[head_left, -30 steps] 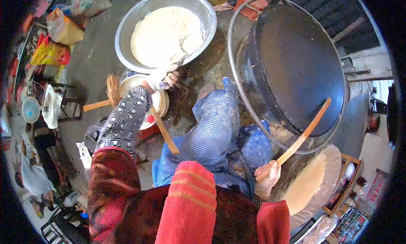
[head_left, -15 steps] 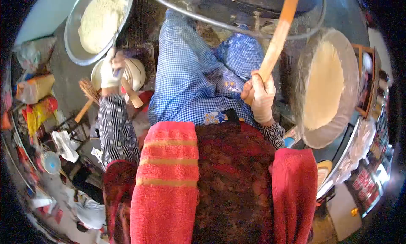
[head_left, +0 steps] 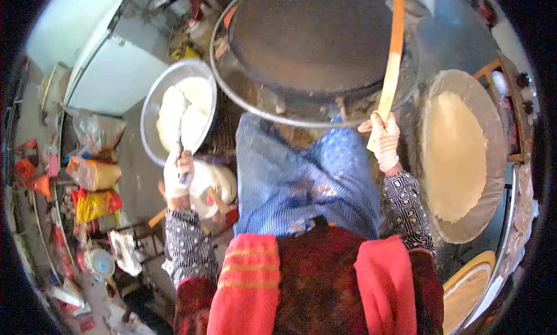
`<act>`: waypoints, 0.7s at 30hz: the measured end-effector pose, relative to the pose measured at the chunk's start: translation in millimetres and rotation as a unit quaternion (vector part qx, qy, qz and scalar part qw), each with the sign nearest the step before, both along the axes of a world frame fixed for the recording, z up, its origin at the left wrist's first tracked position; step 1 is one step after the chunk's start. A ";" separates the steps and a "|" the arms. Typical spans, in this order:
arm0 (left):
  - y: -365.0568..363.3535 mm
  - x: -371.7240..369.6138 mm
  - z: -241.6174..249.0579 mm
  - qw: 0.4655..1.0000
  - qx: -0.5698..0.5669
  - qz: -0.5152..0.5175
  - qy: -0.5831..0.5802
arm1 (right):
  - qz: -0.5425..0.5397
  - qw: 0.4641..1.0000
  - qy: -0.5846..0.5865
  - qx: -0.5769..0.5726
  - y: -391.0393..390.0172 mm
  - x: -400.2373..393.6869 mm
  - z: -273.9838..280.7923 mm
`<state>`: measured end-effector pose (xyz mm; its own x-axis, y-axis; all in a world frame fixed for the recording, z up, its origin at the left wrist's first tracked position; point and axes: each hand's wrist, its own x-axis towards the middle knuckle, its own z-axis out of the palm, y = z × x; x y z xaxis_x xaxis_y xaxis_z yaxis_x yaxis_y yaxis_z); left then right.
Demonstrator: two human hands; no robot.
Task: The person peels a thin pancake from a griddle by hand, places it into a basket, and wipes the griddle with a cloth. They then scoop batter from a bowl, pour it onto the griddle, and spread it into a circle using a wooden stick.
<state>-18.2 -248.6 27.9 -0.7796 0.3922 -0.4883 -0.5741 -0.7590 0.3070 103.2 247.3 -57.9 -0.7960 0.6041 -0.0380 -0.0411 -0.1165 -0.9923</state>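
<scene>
My left hand (head_left: 178,177) is closed round the handle of a ladle-like tool (head_left: 180,126), whose far end reaches into pale batter (head_left: 197,105) in a metal basin (head_left: 149,129). In my right hand (head_left: 384,142) is a long wooden strip (head_left: 394,56), held near its lower end and slanting up past the frame's top. Beyond my knees lies a large dark round griddle (head_left: 313,39) inside a metal ring (head_left: 255,112). The strip passes over the griddle's right side.
At the right stands a wide plastic-lined container (head_left: 496,190) with a pale tan layer (head_left: 455,158). A white bucket (head_left: 223,181) sits below the basin. A round board (head_left: 464,300) is at the lower right; bags (head_left: 98,204) lie at the left.
The view has shifted, showing more of the griddle. My right hand has moved forward with the strip. The tool in my left hand now reaches further into the batter.
</scene>
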 end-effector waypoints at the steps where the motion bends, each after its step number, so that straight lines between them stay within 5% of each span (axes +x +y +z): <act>1: 13.3 -0.4 11.4 0.999 -0.030 0.001 0.011 | -0.016 0.998 0.000 0.064 17.4 -11.8 -1.0; 7: 103.6 2.4 56.3 0.981 -0.091 -0.093 0.142 | -0.086 0.939 -0.116 0.313 89.4 -47.1 -38.1; 9: 139.6 4.0 55.4 0.954 -0.201 -0.132 0.179 | -0.076 0.983 -0.085 0.143 92.3 -57.4 -59.9; 12: 198.7 13.6 50.0 0.884 -0.279 -0.216 0.307 | -0.077 0.990 -0.094 0.073 87.7 -56.8 -58.6; 15: 234.3 7.3 5.2 0.711 -0.481 -0.220 0.464 | -0.075 0.991 -0.092 0.058 83.3 -55.9 -54.7; 16: 242.1 -9.5 -22.1 0.566 -0.530 -0.118 0.621 | -0.075 0.991 -0.093 0.054 81.2 -56.2 -53.9; 18: 249.2 -11.5 -32.8 0.361 -0.662 -0.141 0.641 | -0.079 0.991 -0.094 0.057 76.0 -57.6 -54.0; 19: 250.5 -14.5 -39.5 0.364 -0.660 -0.143 0.641 | -0.079 0.993 -0.072 0.050 71.7 -56.6 -54.5; 21: 247.3 -28.3 -56.8 0.221 -0.705 -0.177 0.650 | -0.068 0.993 -0.088 0.049 65.7 -55.8 -53.2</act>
